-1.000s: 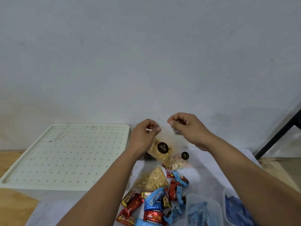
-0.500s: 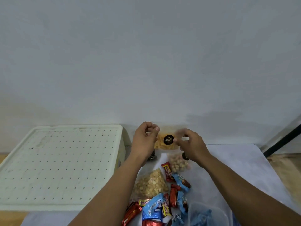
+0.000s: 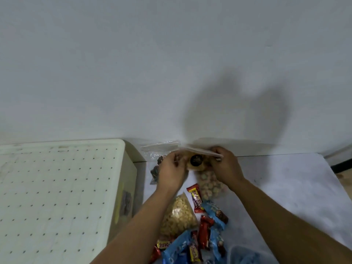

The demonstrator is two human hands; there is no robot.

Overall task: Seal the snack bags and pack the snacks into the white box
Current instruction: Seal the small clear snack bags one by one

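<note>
- Clear plastic snack bag (image 3: 196,161), black round sticker on the front and golden snacks inside, held up at the far end of the counter (image 3: 285,187), close to the wall (image 3: 171,63).
- Left hand (image 3: 171,168) closed in a pinch on the bag's left edge; right hand (image 3: 226,164) pinched shut on the right end of the zip strip (image 3: 202,150).
- Judged step: sealing, with the strip stretched between both grips; whether fully pressed shut cannot be told through the blur.
- Next move likely calls for running thumb and finger along the whole strip with firm, even pressure, then carrying the bag left to the white box (image 3: 57,197).
- White box just left of the hands, perforated lid on top and closed; will need opening before anything goes in.
- Second clear bag (image 3: 160,147) behind the left hand, against the wall, apparently unsealed.
- Waiting on the counter nearer the body: bag of pale round snacks (image 3: 209,185) under the right wrist, bag of yellow puffs (image 3: 177,216) beside the left forearm, and a heap of red and blue wrapped bars (image 3: 202,231).
- Clear tub (image 3: 245,254) at the bottom edge, partly cut off.
- Counter covered in a pale grey sheet; bare grey-white wall behind, carrying a soft shadow of the hands.
</note>
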